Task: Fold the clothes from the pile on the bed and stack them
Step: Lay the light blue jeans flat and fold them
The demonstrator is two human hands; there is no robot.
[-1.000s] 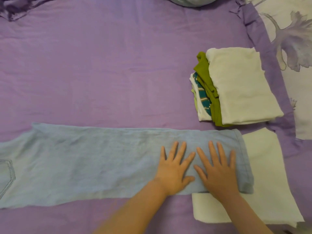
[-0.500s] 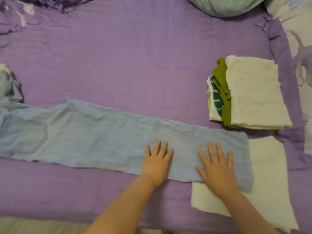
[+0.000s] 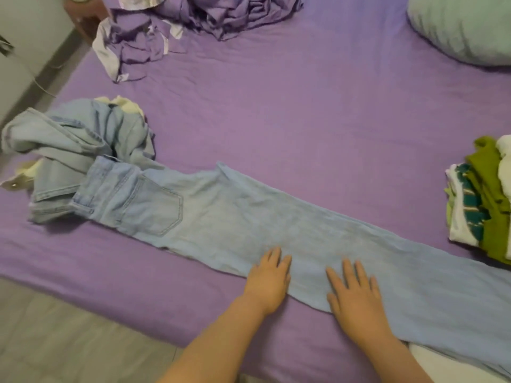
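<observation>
Left hand (image 3: 269,280) and right hand (image 3: 355,295) flat, fingers straight, on jeans (image 3: 221,217).
Soft pale denim, long narrow strip across wrinkled purple sheet (image 3: 276,106).

Two hands (image 3: 269,283), one spread pair of jeans (image 3: 249,217), one pile of clothes (image 3: 74,139), one folded stack (image 3: 481,205), one pillow (image 3: 464,26) and one crumpled purple sheet (image 3: 171,26) are counted.

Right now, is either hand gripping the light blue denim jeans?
No: the left hand and right hand lie flat on the light blue denim jeans.
</observation>
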